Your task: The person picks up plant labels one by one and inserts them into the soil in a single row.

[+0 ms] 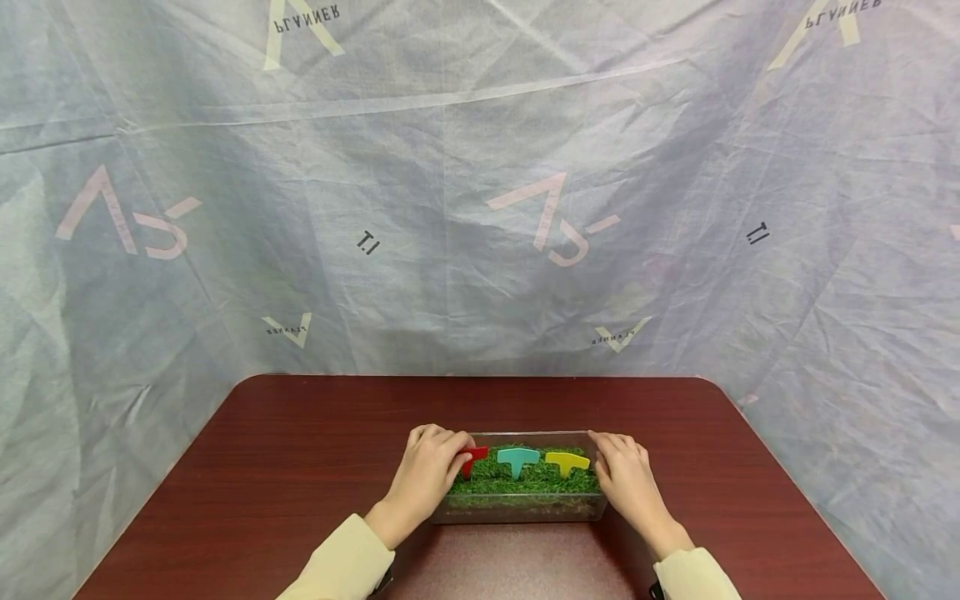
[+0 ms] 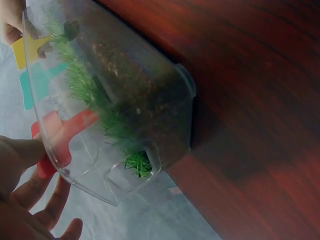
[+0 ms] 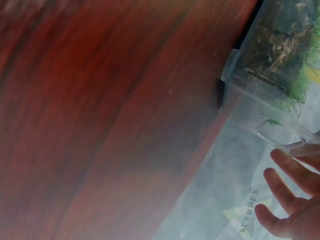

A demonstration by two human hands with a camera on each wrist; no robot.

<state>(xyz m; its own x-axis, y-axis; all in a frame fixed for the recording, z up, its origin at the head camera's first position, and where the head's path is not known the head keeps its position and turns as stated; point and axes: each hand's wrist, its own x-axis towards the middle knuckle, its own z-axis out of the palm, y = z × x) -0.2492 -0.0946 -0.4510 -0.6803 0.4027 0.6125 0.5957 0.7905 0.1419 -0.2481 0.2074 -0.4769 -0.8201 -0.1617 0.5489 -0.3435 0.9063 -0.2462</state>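
Observation:
A clear plastic planter box [image 1: 517, 508] sits on the table, with brown soil-like filling and green artificial grass [image 1: 525, 483] inside. Three T-shaped plant labels stand in the grass: red [image 1: 468, 461], turquoise [image 1: 518, 457] and yellow [image 1: 567, 461]. At the box's left end, my left hand [image 1: 429, 467] pinches the red label's crosspiece between thumb and fingers, just above the rim in the left wrist view. My right hand [image 1: 628, 477] holds the right end wall at its rim; in the right wrist view several fingers spread outside near the handle cutout, the thumb hidden.
The dark red wood-grain table [image 1: 300, 467] extends on both sides of the box. Grey printed cloth [image 1: 450, 208] hangs behind the table and along its sides.

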